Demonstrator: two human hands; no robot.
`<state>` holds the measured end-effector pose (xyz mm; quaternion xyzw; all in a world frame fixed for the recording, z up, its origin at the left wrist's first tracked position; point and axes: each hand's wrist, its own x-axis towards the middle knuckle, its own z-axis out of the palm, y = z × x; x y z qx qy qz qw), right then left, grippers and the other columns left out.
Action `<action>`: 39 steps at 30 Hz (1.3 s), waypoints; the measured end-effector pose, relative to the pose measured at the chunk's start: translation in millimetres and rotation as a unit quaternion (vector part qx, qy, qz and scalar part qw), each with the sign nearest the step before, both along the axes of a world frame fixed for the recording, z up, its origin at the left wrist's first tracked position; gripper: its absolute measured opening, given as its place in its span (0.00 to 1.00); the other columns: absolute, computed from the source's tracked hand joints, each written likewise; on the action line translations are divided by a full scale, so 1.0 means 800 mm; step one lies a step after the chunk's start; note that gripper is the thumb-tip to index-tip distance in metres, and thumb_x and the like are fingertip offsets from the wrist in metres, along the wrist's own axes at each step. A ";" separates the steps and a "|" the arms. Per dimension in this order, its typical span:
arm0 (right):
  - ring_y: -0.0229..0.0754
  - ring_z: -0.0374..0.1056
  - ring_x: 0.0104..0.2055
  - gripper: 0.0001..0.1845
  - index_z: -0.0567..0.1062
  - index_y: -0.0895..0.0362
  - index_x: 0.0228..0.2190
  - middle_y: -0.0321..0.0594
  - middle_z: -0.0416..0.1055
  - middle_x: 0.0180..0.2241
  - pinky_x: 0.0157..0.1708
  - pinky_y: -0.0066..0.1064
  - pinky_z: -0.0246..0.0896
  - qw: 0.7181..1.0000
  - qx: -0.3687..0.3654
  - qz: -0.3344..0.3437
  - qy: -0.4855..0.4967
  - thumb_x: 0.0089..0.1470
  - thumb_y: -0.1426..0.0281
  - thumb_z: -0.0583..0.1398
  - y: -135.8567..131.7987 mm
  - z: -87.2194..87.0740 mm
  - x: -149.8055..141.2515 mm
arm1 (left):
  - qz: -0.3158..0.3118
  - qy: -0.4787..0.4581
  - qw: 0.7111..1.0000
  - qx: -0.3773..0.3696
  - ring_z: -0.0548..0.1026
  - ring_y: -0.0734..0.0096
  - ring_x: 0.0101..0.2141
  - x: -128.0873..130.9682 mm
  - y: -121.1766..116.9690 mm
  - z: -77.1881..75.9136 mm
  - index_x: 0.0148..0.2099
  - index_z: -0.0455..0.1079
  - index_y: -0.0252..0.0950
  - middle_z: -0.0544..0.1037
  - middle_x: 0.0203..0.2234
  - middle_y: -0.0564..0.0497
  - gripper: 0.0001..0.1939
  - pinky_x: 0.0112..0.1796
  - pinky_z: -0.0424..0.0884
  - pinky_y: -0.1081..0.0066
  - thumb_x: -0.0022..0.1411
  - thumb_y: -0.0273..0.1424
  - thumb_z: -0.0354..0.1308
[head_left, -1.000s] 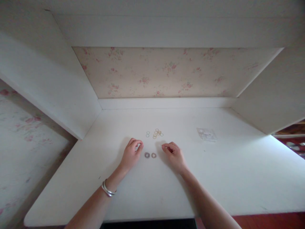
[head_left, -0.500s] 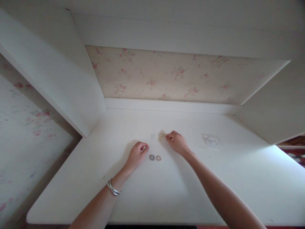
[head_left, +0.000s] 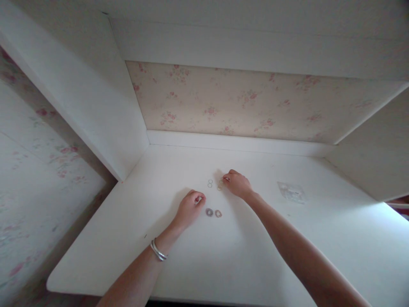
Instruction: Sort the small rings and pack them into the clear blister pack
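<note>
On the white desk lies a small pile of thin gold rings, with two silver rings just left of it. My right hand rests on the pile, its fingers pinched together at the rings; what they hold is too small to name. Two darker rings lie side by side nearer me. My left hand rests on the desk just left of these, fingers curled in, thumb against forefinger. It wears silver bangles at the wrist.
A small clear plastic bag lies on the desk to the right. White side panels and a shelf above box in the desk. Floral wallpaper covers the back wall. The desk's left edge drops off near my left forearm.
My right hand has reached forward from beside the two darker rings to the gold ring pile and now covers part of it. My left hand has stayed put. The view shifted left.
</note>
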<state>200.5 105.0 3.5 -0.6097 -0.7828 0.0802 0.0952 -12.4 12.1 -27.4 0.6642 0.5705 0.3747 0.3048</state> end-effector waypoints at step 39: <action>0.40 0.65 0.36 0.11 0.69 0.56 0.38 0.42 0.65 0.37 0.38 0.33 0.60 0.976 0.062 0.136 0.159 0.62 0.71 0.47 -0.155 -0.030 0.001 | -0.026 0.023 0.999 -0.006 0.71 0.72 0.34 -0.002 0.001 0.002 0.37 0.72 0.37 0.74 0.33 0.51 0.09 0.37 0.67 0.73 0.60 0.34 0.52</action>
